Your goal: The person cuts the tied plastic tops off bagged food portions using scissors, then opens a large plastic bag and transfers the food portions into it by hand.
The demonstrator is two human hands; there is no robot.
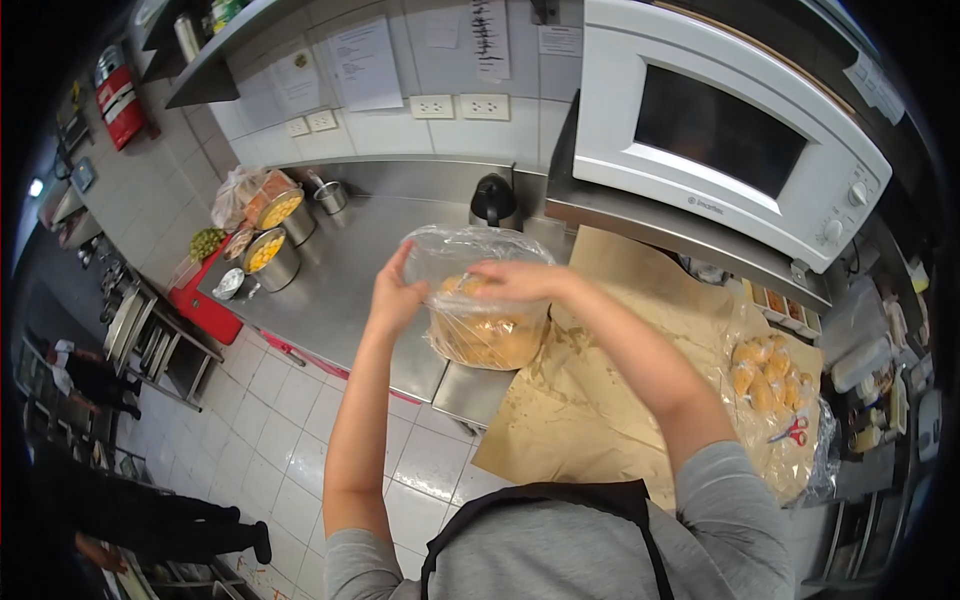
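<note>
A large clear plastic bag [487,335] stands open-mouthed on the steel counter, with golden packets of food inside. My left hand [400,297] grips the bag's rim on its left side, fingers up and thumb toward the bag. My right hand [515,281] reaches over the mouth from the right, its fingers closed on a golden packet [462,286] at the top; the plastic partly blurs its fingertips. More small clear bags of golden food [768,372] lie in a pile on the right, beside red-handled scissors [793,432].
Brown paper [600,400] covers the right counter below a white microwave [735,110]. A black-handled jug [494,203] stands behind the bag. Two metal pots [274,262] of yellow pieces and a small steel pot [331,197] stand left. A person in dark trousers [190,520] is at lower left.
</note>
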